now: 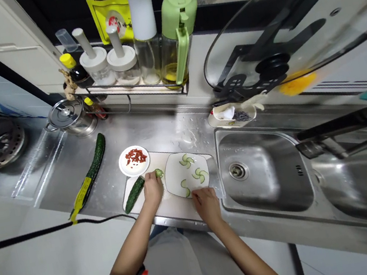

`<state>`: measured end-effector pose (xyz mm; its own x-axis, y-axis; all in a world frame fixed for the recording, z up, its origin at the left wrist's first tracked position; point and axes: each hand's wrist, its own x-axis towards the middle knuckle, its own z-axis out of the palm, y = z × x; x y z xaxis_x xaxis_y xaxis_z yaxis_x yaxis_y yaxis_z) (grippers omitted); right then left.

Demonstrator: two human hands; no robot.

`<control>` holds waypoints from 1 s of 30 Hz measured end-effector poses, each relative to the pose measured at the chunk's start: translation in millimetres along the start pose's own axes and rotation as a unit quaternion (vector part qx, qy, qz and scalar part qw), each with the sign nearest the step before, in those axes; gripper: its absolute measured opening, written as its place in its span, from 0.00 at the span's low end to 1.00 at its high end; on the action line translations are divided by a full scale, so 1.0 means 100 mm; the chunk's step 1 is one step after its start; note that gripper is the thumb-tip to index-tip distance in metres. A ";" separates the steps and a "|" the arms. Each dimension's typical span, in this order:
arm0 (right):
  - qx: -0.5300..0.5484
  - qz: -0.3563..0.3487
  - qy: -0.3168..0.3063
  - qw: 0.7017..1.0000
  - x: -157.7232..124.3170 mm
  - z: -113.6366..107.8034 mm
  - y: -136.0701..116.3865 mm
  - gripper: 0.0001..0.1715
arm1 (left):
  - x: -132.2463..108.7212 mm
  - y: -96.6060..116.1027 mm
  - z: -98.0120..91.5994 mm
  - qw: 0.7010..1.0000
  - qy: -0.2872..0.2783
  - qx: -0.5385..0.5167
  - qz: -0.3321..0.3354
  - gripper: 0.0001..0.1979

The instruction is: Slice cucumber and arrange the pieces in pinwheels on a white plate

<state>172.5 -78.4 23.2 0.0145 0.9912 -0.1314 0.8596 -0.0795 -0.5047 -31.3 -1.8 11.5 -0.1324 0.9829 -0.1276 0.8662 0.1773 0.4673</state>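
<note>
My left hand (152, 189) rests on the white cutting board (167, 209), closed on the cut end of a cucumber piece (134, 194) that lies slanting to the lower left; a small pale green slice (159, 173) shows at its fingertips. My right hand (206, 203) sits at the near edge of a white square plate (175, 170), fingers curled, and what they hold is hidden. On the plate lie cucumber slices (186, 160) set in pinwheel shapes. A small round white dish (125, 168) with red chopped bits stands at the board's far left corner.
A whole long cucumber (93, 166) with a yellow band lies on the steel counter to the left. A steel sink (263, 170) opens right of the board. A lidded pot (68, 115), a rack of bottles (146, 87) and a glass lid (290, 19) stand behind.
</note>
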 end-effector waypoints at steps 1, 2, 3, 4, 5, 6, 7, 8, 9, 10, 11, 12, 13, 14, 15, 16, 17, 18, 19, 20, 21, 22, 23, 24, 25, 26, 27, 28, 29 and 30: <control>0.000 -0.002 0.001 1.000 0.00 0.00 0.00 0.14 | 0.01 0.00 0.01 1.000 -0.002 0.002 -0.001 0.13; -0.001 -0.003 0.002 1.000 -0.01 0.00 0.00 0.14 | 0.02 0.01 0.01 1.000 -0.002 0.003 -0.003 0.12; -0.001 -0.004 0.004 1.000 -0.01 0.00 0.01 0.13 | 0.03 0.01 0.02 1.000 -0.001 0.003 -0.006 0.12; -0.001 -0.004 0.005 1.000 -0.02 0.01 0.02 0.13 | 0.05 0.00 0.03 1.000 0.002 0.001 -0.010 0.11; 0.000 -0.006 0.006 1.000 -0.02 0.01 0.02 0.13 | 0.06 0.00 0.04 1.000 0.005 -0.003 -0.014 0.11; 0.002 -0.007 0.008 1.000 -0.03 0.02 0.03 0.13 | 0.07 0.00 0.05 1.000 0.008 -0.006 -0.018 0.11; 0.004 -0.011 0.009 1.000 -0.04 0.02 0.04 0.12 | 0.09 -0.01 0.06 1.000 0.010 -0.008 -0.022 0.11; 0.006 -0.014 0.011 1.000 -0.04 0.03 0.04 0.12 | 0.10 -0.01 0.07 1.000 0.010 -0.009 -0.025 0.10; 0.007 -0.016 0.013 1.000 -0.04 0.04 0.05 0.12 | 0.11 -0.01 0.07 1.000 0.011 -0.008 -0.027 0.10; 0.007 -0.018 0.015 1.000 -0.05 0.04 0.05 0.12 | 0.12 -0.01 0.08 1.000 0.011 -0.007 -0.028 0.10; 0.005 -0.019 0.016 1.000 -0.05 0.05 0.06 0.12 | 0.13 -0.01 0.08 1.000 0.010 -0.007 -0.028 0.09; 0.004 -0.021 0.015 1.000 -0.05 0.05 0.06 0.12 | 0.13 -0.01 0.08 1.000 0.009 -0.007 -0.027 0.09; 0.003 -0.022 0.015 1.000 -0.04 0.05 0.06 0.12 | 0.14 -0.01 0.07 1.000 0.007 -0.009 -0.026 0.09; 0.003 -0.023 0.015 1.000 -0.04 0.05 0.06 0.11 | 0.14 0.00 0.07 1.000 0.004 -0.013 -0.026 0.09; 0.003 -0.024 0.015 1.000 -0.04 0.05 0.06 0.12 | 0.14 0.00 0.06 0.999 0.000 -0.020 -0.029 0.09; 0.003 -0.026 0.015 1.000 -0.04 0.05 0.06 0.12 | 0.14 0.00 0.05 0.999 -0.004 -0.030 -0.035 0.10; 0.003 -0.028 0.016 0.999 -0.03 0.05 0.06 0.12 | 0.14 0.01 0.04 0.998 -0.006 -0.042 -0.044 0.10; 0.003 -0.030 0.016 0.999 -0.03 0.05 0.06 0.12 | 0.14 0.01 0.03 0.997 -0.007 -0.056 -0.052 0.11; 0.004 -0.031 0.016 0.999 -0.02 0.05 0.06 0.12 | 0.14 0.01 0.02 0.996 -0.008 -0.070 -0.059 0.11; 0.005 -0.032 0.015 0.999 -0.02 0.05 0.05 0.12 | 0.14 0.00 0.01 0.995 -0.009 -0.082 -0.063 0.11; 0.008 -0.033 0.014 0.999 -0.01 0.04 0.04 0.12 | 0.14 0.00 -0.01 0.994 -0.011 -0.093 -0.064 0.11; 0.010 -0.034 0.012 0.999 0.00 0.04 0.04 0.12 | 0.13 0.00 -0.02 0.993 -0.014 -0.103 -0.063 0.10; 0.014 -0.034 0.011 0.999 0.01 0.04 0.03 0.12 | 0.12 -0.01 -0.04 0.991 -0.017 -0.114 -0.061 0.10; 0.020 -0.033 0.010 0.999 0.02 0.04 0.02 0.12 | 0.11 -0.01 -0.06 0.990 -0.020 -0.128 -0.058 0.09; 0.027 -0.033 0.010 0.999 0.04 0.04 0.01 0.12 | 0.10 -0.01 -0.08 0.988 -0.025 -0.145 -0.054 0.09; 0.038 -0.033 0.011 0.999 0.06 0.04 0.00 0.12 | 0.09 0.00 -0.10 0.985 -0.033 -0.164 -0.047 0.09; 0.054 -0.035 0.011 0.998 0.09 0.04 -0.01 0.12 | 0.07 0.01 -0.12 0.981 -0.045 -0.185 -0.038 0.09; 0.075 -0.036 0.013 0.996 0.12 0.04 -0.01 0.12 | 0.05 0.02 -0.13 0.976 -0.060 -0.206 -0.029 0.09; 0.100 -0.037 0.016 0.994 0.16 0.05 -0.02 0.12 | 0.03 0.04 -0.14 0.970 -0.078 -0.228 -0.022 0.10; 0.129 -0.035 0.019 0.991 0.20 0.05 -0.02 0.12 | 0.01 0.06 -0.14 0.963 -0.098 -0.250 -0.017 0.10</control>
<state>168.0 -58.9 17.2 -0.0169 0.9981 -0.0592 0.6994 -0.0305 -0.7141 -32.7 0.7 26.9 -0.0208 0.9571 -0.2891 0.5159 0.2579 0.8169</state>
